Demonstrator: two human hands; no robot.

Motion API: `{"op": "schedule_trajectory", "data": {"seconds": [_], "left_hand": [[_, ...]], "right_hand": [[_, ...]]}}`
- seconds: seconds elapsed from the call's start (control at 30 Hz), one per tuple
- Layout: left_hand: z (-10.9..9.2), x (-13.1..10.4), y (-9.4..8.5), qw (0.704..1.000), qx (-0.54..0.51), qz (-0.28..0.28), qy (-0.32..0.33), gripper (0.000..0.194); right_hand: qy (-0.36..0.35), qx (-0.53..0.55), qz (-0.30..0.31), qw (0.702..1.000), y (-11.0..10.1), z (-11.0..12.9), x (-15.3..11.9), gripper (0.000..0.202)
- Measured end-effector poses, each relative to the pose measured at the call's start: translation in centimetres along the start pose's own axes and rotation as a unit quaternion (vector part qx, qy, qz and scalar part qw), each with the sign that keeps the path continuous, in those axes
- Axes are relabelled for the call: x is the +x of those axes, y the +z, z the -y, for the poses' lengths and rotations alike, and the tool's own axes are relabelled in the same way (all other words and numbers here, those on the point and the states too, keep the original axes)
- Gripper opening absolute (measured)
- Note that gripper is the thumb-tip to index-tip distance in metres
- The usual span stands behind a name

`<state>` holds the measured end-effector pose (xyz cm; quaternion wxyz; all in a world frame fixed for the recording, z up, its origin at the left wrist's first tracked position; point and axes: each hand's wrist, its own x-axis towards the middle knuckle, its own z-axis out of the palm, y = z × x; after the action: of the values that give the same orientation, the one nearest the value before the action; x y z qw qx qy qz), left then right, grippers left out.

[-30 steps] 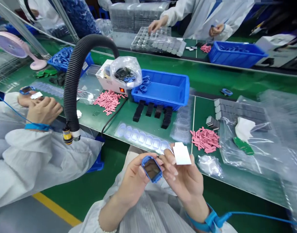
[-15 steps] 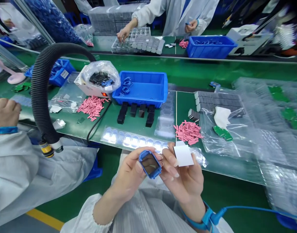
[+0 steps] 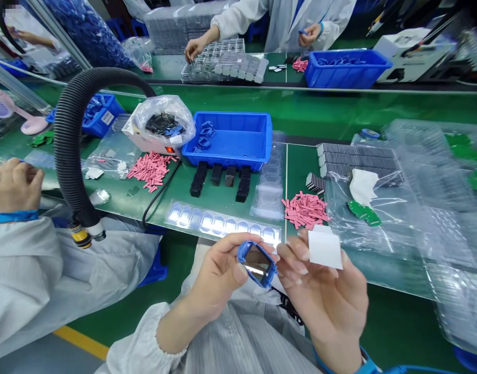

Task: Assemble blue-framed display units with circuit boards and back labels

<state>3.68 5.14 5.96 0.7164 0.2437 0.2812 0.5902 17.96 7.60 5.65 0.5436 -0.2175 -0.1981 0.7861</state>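
Below the desk (image 3: 223,200) edge, over the lap, we held a blue frame (image 3: 257,264) with a dark glossy face between both hands. Our left hand (image 3: 219,275) kept a closed grip on the frame, thumb on its near rim and fingers behind. Our right hand (image 3: 328,291) pinched the frame's right side with the fingertips, and a white card (image 3: 325,248) was tucked between its upper fingers, clear of the frame. We judged this to be a checking or fitting step on the frame's face, with the card not yet applied. The next move, as we read it, called for a steady left grip while the right hand freed the card and squared it to the face.

On the desk ahead lay a clear tray (image 3: 223,224) of pockets, four black blocks (image 3: 220,179), a blue bin (image 3: 233,140), and two piles of pink strips (image 3: 305,209). A black hose (image 3: 73,145) arched at left, beside a co-worker's hand (image 3: 13,184). Across the belt, another person's hand (image 3: 194,49) rested on a clear tray there.
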Motion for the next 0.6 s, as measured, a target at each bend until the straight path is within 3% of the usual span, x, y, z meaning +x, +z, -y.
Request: {"op": "schedule_trajectory", "data": {"seconds": [0.13,0.23,0.37,0.6], "left_hand": [[0.0,0.1,-0.1,1.000,-0.010,0.007,-0.004,0.030],[-0.1,0.2,-0.1,1.000,-0.024,0.013,-0.008,0.029],[0.0,0.2,-0.3,1.000,-0.019,0.004,-0.002,0.028],[0.3,0.1,-0.7,1.000,-0.008,0.007,0.018,0.029]], "right_hand": [[-0.066,-0.100,-0.026,0.992,0.0,0.6,-1.0,0.022],[-0.113,-0.204,-0.051,0.971,0.0,0.6,-1.6,0.021],[-0.213,-0.318,-0.066,0.922,-0.5,0.2,-2.3,0.019],[-0.380,-0.425,-0.029,0.821,-1.1,-0.5,-2.1,0.026]]}}
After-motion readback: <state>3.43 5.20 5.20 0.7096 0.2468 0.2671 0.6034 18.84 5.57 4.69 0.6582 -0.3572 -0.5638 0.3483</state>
